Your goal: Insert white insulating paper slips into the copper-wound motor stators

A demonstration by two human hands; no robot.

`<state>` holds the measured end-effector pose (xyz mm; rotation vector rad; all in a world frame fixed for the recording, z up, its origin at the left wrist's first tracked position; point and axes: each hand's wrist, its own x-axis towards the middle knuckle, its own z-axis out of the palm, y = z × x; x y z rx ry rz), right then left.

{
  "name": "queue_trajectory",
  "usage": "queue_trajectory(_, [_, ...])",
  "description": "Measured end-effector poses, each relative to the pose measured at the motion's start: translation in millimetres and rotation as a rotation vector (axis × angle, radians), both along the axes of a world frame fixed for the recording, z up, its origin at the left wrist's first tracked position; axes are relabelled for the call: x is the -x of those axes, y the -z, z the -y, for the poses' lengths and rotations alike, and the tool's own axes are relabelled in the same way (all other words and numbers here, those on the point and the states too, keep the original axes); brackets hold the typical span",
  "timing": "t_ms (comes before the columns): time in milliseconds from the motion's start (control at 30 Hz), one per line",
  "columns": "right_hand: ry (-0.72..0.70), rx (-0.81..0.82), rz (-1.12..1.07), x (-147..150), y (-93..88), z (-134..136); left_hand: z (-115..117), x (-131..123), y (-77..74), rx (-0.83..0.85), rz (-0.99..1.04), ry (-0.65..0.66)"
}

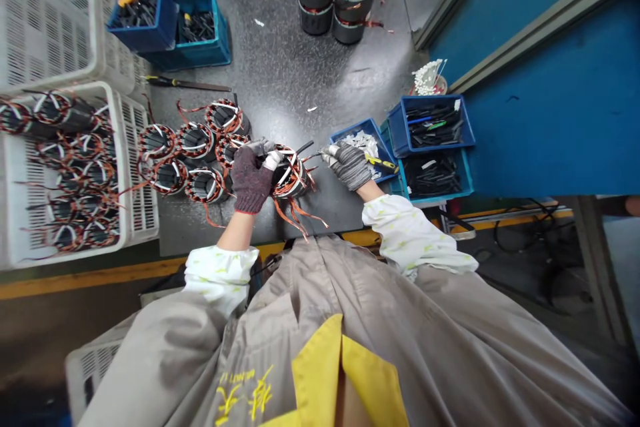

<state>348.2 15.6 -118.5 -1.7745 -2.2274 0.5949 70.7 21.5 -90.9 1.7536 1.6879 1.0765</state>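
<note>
A motor stator (289, 177) with copper windings, white strips and loose orange leads stands at the table's front edge. My left hand (254, 177), in a maroon glove with pale fingertips, is closed on its left rim. A black sleeve piece (304, 147) sticks out of the stator's top. To the right, my right hand (346, 161), in a grey striped glove, is closed around a slim tool with a yellow-and-black handle (383, 163). Its thin dark end points at the stator; whether it touches is unclear. The tool's middle is hidden by the fingers.
Several more stators (196, 140) stand left of my left hand, beside a white crate (137, 167) full of others. Blue bins (463, 140) with black pieces are at right; a small bin (373, 127) holds white pieces. A file (195, 84) lies behind; stacked stators (350, 7) stand farther back.
</note>
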Motion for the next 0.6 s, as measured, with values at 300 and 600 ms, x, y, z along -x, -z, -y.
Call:
queue_trajectory(300, [-0.074,0.009,-0.01,-8,-2.5,-6,-1,4,3.9,-0.04,-0.001,0.044])
queue_trajectory(600, [-0.036,-0.038,-0.045,-11,8.4,-8,0,4,6.0,-0.065,0.007,0.061])
